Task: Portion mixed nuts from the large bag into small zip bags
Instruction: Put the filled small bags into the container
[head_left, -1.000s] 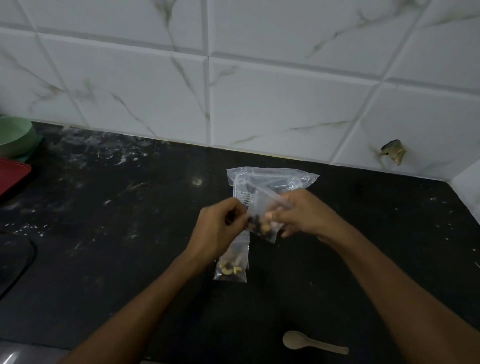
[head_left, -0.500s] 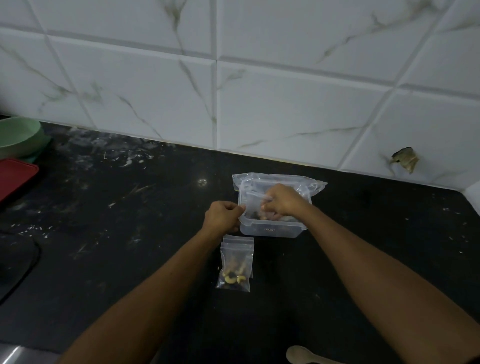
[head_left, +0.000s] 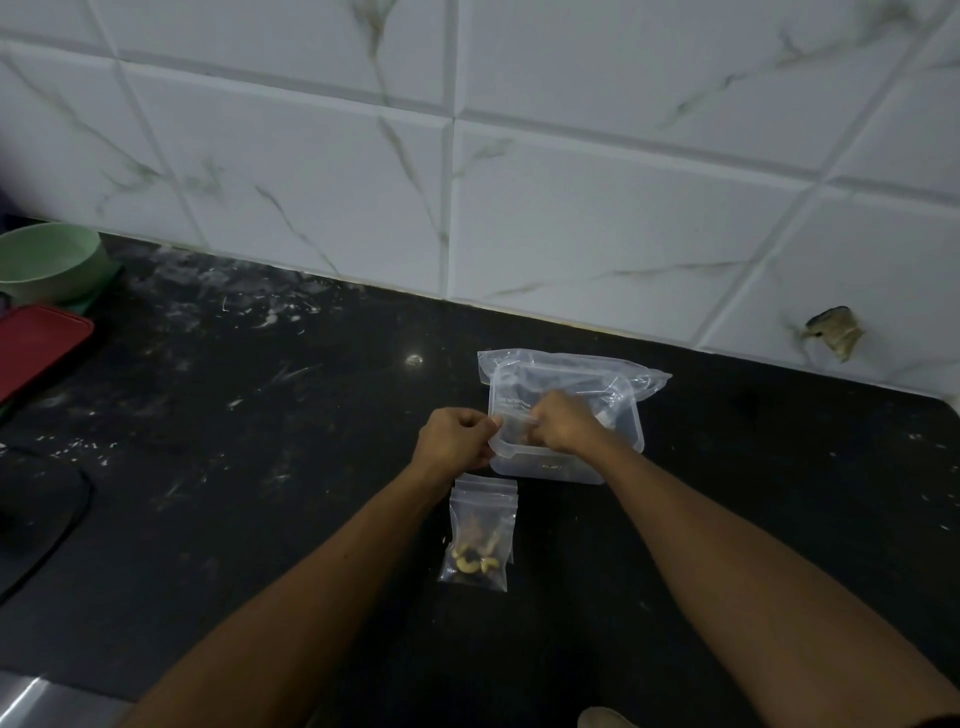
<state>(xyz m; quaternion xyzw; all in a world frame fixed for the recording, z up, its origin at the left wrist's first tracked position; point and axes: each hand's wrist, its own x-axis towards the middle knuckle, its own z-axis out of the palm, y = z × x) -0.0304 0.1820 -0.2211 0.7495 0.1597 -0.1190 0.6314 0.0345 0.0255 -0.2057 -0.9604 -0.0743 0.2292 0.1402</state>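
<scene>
A clear plastic tub (head_left: 621, 441) stands on the black counter (head_left: 260, 467), with the large clear bag (head_left: 566, 364) lying behind it. Over the tub's near left corner, my left hand (head_left: 454, 436) and my right hand (head_left: 563, 423) pinch a small zip bag (head_left: 511, 421) between them by its top. That bag is mostly hidden by my fingers. One small zip bag with cashews and dark nuts (head_left: 480, 535) lies flat on the counter just in front of the tub.
A green bowl (head_left: 47, 265) and a red tray (head_left: 36, 343) sit at the far left. A dark cable (head_left: 67, 514) curls at the left edge. A wooden spoon's tip (head_left: 602, 719) shows at the bottom. The tiled wall (head_left: 519, 182) stands close behind.
Both hands moved away from me, from above the filled small bag to the tub. The filled small bag on the counter is uncovered.
</scene>
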